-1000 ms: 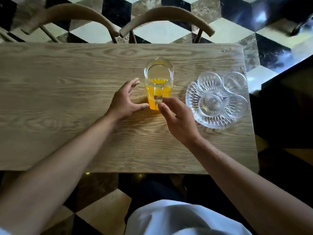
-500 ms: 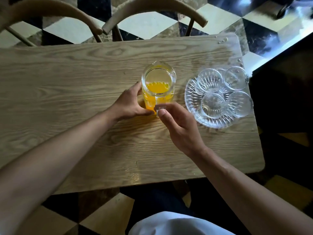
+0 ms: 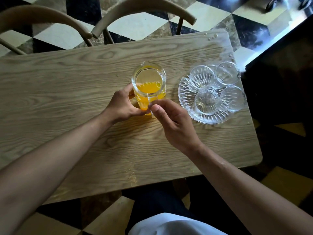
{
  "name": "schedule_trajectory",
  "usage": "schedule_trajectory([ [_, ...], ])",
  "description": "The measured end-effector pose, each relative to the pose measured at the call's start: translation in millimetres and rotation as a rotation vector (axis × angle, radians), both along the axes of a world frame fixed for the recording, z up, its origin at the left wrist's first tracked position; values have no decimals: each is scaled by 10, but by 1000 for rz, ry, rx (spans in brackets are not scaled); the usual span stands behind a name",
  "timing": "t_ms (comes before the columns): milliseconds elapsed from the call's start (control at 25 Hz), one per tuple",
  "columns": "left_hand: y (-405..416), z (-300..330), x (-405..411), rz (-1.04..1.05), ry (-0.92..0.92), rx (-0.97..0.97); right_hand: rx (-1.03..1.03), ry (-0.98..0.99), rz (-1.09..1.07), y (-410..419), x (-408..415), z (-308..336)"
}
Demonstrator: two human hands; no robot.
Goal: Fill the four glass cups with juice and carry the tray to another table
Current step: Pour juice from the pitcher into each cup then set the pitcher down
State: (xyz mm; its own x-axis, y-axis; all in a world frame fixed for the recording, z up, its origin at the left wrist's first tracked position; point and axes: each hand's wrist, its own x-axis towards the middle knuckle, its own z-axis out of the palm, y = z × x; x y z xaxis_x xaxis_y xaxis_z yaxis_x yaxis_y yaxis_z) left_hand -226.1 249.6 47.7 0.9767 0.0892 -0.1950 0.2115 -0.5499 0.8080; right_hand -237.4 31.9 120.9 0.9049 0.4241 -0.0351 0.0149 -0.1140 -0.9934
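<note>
Sitting upright in the middle of the light wooden table (image 3: 67,92) is a clear glass pitcher (image 3: 149,85) with orange juice pooled in its lower part, spout pointing away toward the far edge. The left hand (image 3: 122,106) is wrapped around the pitcher's left side, fingers curled against the glass and thumb down near the base. The right hand (image 3: 172,122) comes in from the near right, thumb and fingers pinching the pitcher's clear handle on the side facing the person, so both hands have hold of it.

Just to the right of the pitcher is a round cut-glass tray (image 3: 186,97) with a ribbed sunburst pattern, sitting close to the table's right edge. Four small clear glass cups (image 3: 201,78) stand on it, clustered together and touching or nearly so, and all look dry, no juice in any.

Two curved wooden chair backs (image 3: 144,9) are tucked in at the far side, over a black-and-white checkered floor (image 3: 135,26). A few droplets sit near the table's far right corner.
</note>
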Motion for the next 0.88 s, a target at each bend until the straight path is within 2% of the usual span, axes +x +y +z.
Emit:
schedule_trajectory([
  [240,-110,60,-260,119,-13,57,31,22,45,-133,-27,119],
  [480,-540,273,-659,310,-24,30,130,78,74,-388,-207,319],
  [880,-2205,630,-1252,582,-120,-64,287,183,14,-1449,-489,662],
])
